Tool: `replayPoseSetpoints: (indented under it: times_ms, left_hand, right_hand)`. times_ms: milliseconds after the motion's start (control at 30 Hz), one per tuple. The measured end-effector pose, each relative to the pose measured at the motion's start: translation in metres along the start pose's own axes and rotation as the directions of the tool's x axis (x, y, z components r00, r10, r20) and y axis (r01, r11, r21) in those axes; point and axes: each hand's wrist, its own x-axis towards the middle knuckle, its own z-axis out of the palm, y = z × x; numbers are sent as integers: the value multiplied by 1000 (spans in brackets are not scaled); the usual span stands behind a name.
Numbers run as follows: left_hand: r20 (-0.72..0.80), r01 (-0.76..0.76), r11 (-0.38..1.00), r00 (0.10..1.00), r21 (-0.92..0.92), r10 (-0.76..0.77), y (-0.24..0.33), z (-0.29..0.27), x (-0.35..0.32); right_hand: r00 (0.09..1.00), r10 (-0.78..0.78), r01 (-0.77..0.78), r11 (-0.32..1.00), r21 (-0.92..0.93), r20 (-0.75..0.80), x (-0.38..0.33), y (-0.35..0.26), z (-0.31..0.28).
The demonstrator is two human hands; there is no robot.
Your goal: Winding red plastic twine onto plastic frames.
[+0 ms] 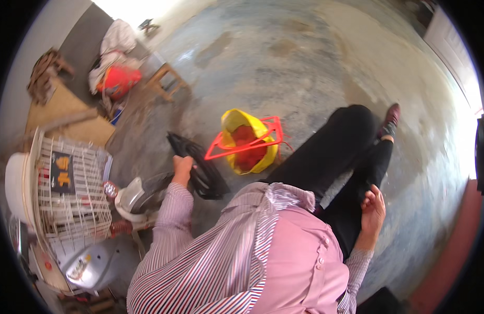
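My left hand (182, 170) is closed around the edge of a long black frame-like bundle with open slots (202, 175), at my left side. What kind of thing it is, I cannot make out for sure. To its right stands a yellow bag (232, 119) with its mouth wide and dark red stuff (247, 146) inside. Across the bag's mouth lies a thin red triangular frame (244, 148), shaped like a hanger. My right hand (373, 212) rests by my black-trousered leg, fingers loosely curled and a little apart, with nothing seen in it.
At left stands a scooter (129, 201) with a white wire basket (74, 193). Behind it are a wooden board (69, 115), a red sack (119, 81) and a small wooden stool (167, 81). Stained concrete floor (284, 68) stretches ahead; a red ledge (451, 246) runs along the right.
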Motion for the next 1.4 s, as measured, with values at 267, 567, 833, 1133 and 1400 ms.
replayPoseSetpoints:
  times_ms: [267,567,833,1133,1400]
  left_hand:
    - [97,-280,935,959,219,265,80,-5,14]
    - [14,-834,370,411,409,912,247,4,-86]
    - [220,-398,270,167,-877,961,372,22,-250]
    - [817,69,858,-275,-510,507,366,129,-400]
    - [902,-32,975,-387,-220,191,328,223,-428]
  right_hand:
    - [998,11,-6,997,79,-58,-7,-16,14]
    - [1000,23,-22,985,170,-1,-6,-12,6]
    - [964,-243,253,964,89,-108,-15,-40,0]
    - [880,-450,404,878,255,154,-70,-93,-52]
    - [951,-98,210,901,380,-293,-103,-40,-101]
